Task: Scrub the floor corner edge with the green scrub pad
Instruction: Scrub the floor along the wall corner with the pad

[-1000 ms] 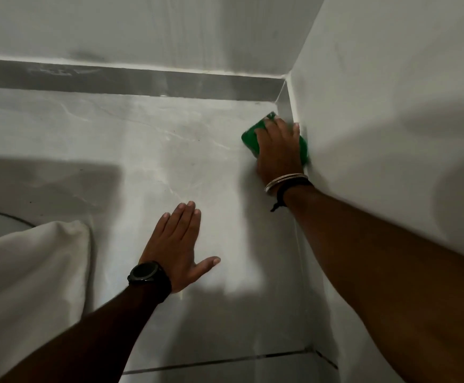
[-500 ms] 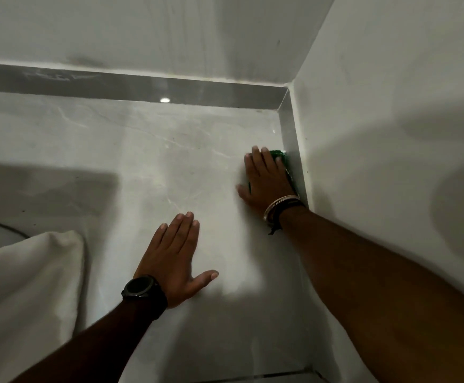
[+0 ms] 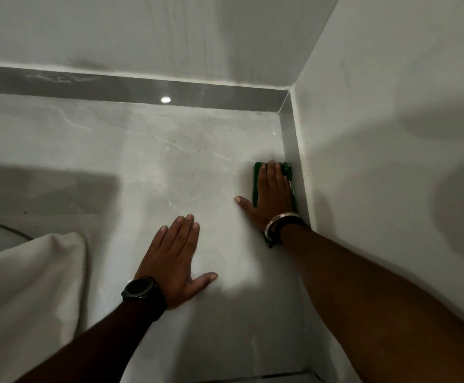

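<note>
The green scrub pad [image 3: 258, 172] lies flat on the grey marble floor [image 3: 142, 167], against the skirting strip [image 3: 290, 145] along the right wall. My right hand [image 3: 273, 194] presses down on the pad with fingers stretched forward and thumb out to the left; only the pad's far end, left edge and a bit by the wrist show. Bangles and a black thread sit on that wrist. My left hand [image 3: 172, 255], wearing a black watch, rests flat on the floor with fingers spread, holding nothing.
White walls meet at the corner [image 3: 289, 91] at the back right, with a glossy dark skirting strip [image 3: 114, 89] along the back wall. White cloth [image 3: 26, 294] bulges in at the lower left. A tile joint [image 3: 253, 378] crosses the floor near the bottom.
My right hand slid the pad back along the right edge, away from the corner and toward me, then slightly forward again. My left hand stayed planted.
</note>
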